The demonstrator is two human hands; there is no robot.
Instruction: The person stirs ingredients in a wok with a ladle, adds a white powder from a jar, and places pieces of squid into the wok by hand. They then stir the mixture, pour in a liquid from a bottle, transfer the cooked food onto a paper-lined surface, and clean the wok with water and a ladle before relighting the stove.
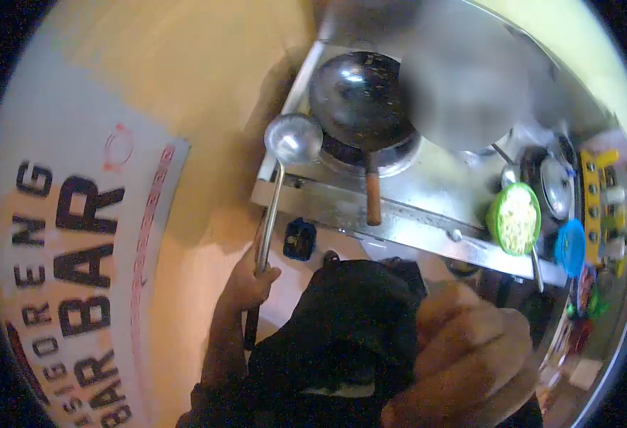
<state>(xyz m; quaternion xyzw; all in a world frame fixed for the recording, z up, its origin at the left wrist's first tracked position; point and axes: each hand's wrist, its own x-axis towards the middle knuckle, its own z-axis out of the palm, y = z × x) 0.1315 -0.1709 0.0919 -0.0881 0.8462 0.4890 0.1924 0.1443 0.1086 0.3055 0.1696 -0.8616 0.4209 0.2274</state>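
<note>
Blurred right hand [463, 357] looms (grip unreadable); left hand [250, 279] clasps ladle [293, 138] handle, bowl beside wok [362, 100].

Your left hand [253, 279] grips the ladle [293, 138] at nine o'clock of the empty wok [360, 100], your right hand [463, 357] a blurred fist at five o'clock.

Warm, dim lighting with glare on the wok [362, 93] and ladle [293, 138], heavy fisheye curvature and black corners, blurred right hand [463, 357] close to lens.
</note>
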